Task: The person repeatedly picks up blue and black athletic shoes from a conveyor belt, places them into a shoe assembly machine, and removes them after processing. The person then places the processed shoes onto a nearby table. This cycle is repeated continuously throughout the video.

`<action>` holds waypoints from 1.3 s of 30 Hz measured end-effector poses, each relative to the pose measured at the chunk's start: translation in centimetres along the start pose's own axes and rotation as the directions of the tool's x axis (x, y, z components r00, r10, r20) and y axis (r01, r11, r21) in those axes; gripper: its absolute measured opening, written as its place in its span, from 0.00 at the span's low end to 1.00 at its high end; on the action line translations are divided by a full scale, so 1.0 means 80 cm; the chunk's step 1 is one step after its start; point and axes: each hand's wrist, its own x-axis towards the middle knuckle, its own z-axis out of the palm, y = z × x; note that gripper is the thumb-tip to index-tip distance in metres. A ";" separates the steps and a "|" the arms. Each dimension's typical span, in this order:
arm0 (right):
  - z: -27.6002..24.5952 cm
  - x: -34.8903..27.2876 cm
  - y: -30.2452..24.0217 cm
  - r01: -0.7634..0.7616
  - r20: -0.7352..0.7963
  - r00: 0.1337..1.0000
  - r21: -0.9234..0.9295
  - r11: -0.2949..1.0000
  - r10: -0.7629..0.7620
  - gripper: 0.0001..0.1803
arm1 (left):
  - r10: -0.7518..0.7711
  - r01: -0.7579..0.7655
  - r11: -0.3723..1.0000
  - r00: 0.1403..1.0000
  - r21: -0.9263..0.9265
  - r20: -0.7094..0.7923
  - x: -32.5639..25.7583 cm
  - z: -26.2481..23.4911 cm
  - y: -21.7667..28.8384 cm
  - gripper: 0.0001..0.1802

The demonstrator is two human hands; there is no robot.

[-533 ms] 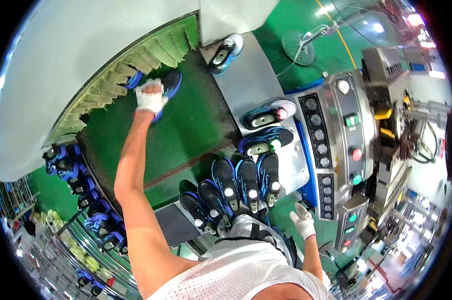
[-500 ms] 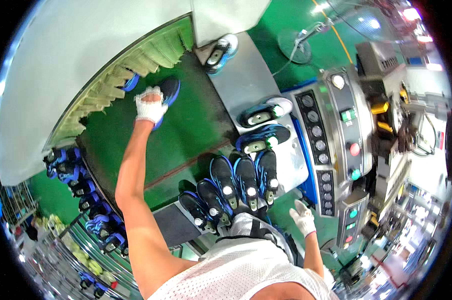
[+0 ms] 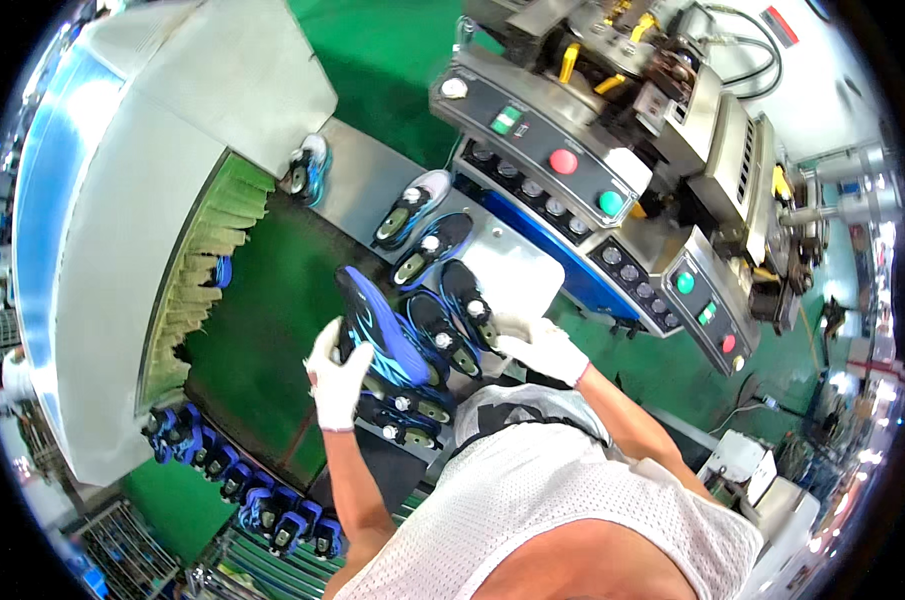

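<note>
My left hand (image 3: 337,375), in a white glove, grips a blue and black shoe (image 3: 380,325) and holds it sole-up above a row of similar shoes (image 3: 422,375) at the near edge of the green conveyor belt (image 3: 257,340). My right hand (image 3: 544,347), also gloved, rests on a shoe (image 3: 469,303) in that row, on the steel table (image 3: 507,265). Two more shoes (image 3: 417,230) lie farther out on the steel surface.
A grey hood with a fringe of green strips (image 3: 207,260) covers the belt on the left; one shoe (image 3: 307,170) sits at its far end. A machine with a panel of coloured buttons (image 3: 572,170) stands beyond the table. Several blue shoes (image 3: 242,490) line a rack at lower left.
My left hand has pulled back from the far part of the belt, bringing the blue shoe toward me. My right hand has come up onto the shoes. The camera has swung right.
</note>
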 end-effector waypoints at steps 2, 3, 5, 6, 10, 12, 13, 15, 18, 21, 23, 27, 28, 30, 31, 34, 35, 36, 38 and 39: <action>0.007 0.021 -0.001 0.153 0.141 0.975 0.128 0.980 -0.170 0.33 | 0.035 -0.002 0.934 0.996 -0.357 0.085 -0.038 0.036 0.046 0.33; 0.016 0.025 -0.003 0.140 0.260 0.945 0.230 0.963 -0.200 0.31 | 0.079 0.000 0.820 0.990 -0.572 0.113 -0.049 0.053 0.058 0.31; 0.020 0.027 -0.004 -0.013 0.421 0.856 0.597 0.802 -0.299 0.28 | 0.195 -0.180 0.980 0.954 -0.085 0.229 -0.038 0.073 0.046 0.34; 0.021 0.028 0.000 -0.212 0.494 0.790 0.775 0.595 -0.362 0.27 | 0.250 -0.305 0.931 0.933 0.198 0.260 -0.035 0.081 0.049 0.35; -0.032 0.037 0.025 -0.283 0.336 0.910 0.931 0.231 -0.241 0.26 | 0.242 -0.208 0.970 0.854 -0.126 0.461 -0.015 0.144 0.167 0.35; -0.102 -0.018 -0.027 -0.037 0.080 0.986 0.961 0.273 -0.148 0.19 | 0.302 -0.179 0.922 0.888 -0.344 0.347 -0.022 0.172 0.198 0.33; -0.139 -0.036 -0.038 0.007 0.029 0.994 0.942 0.336 -0.104 0.19 | 0.290 -0.204 0.938 0.906 -0.281 0.310 -0.020 0.189 0.205 0.30; -0.185 -0.062 -0.027 0.015 -0.017 1.000 0.915 0.404 0.002 0.24 | 0.343 -0.232 0.896 0.904 -0.378 0.257 -0.011 0.223 0.195 0.27; -0.234 -0.106 -0.003 0.235 -0.154 0.960 0.897 0.374 -0.233 0.38 | 0.309 -0.159 0.863 0.917 -0.479 0.253 0.003 0.267 0.165 0.22; -0.258 -0.121 0.039 0.343 -0.290 0.875 0.936 0.075 -0.388 0.43 | 0.257 -0.143 0.906 0.934 -0.399 0.249 0.001 0.309 0.176 0.18; -0.238 -0.100 0.103 0.371 -0.379 0.846 0.924 -0.098 -0.375 0.44 | 0.235 -0.126 0.920 0.936 -0.372 0.264 0.001 0.335 0.181 0.18; -0.255 -0.124 0.085 0.375 -0.348 0.893 0.926 0.044 -0.285 0.40 | 0.332 -0.288 0.942 0.875 -0.172 0.352 0.005 0.351 0.191 0.19; -0.255 -0.121 0.090 0.391 -0.364 0.887 0.919 0.044 -0.283 0.40 | 0.310 -0.258 0.948 0.879 -0.186 0.363 0.003 0.355 0.198 0.19; -0.255 -0.120 0.086 0.451 -0.427 0.868 0.891 0.045 -0.255 0.41 | 0.301 -0.249 0.952 0.869 -0.178 0.392 0.008 0.356 0.194 0.20; -0.258 -0.119 0.084 0.423 -0.400 0.873 0.906 0.024 -0.278 0.41 | 0.299 -0.255 0.954 0.865 -0.161 0.403 0.010 0.354 0.196 0.20; -0.256 -0.112 0.070 0.479 -0.470 0.838 0.877 -0.040 -0.278 0.41 | 0.288 -0.256 0.958 0.878 -0.133 0.382 0.015 0.346 0.207 0.20; -0.254 -0.101 0.074 0.478 -0.471 0.823 0.876 -0.060 -0.316 0.41 | 0.284 -0.254 0.959 0.884 -0.128 0.373 0.017 0.342 0.210 0.21; -0.251 -0.089 0.076 0.507 -0.498 0.800 0.859 -0.066 -0.335 0.41 | 0.292 -0.265 0.956 0.882 -0.123 0.370 0.022 0.339 0.206 0.21; -0.244 -0.085 0.079 0.509 -0.494 0.822 0.860 -0.022 -0.284 0.40 | 0.298 -0.277 0.954 0.885 -0.110 0.358 0.030 0.335 0.205 0.22; -0.241 -0.082 0.083 0.519 -0.499 0.825 0.855 0.003 -0.266 0.38 | 0.300 -0.279 0.954 0.887 -0.111 0.351 0.035 0.335 0.204 0.23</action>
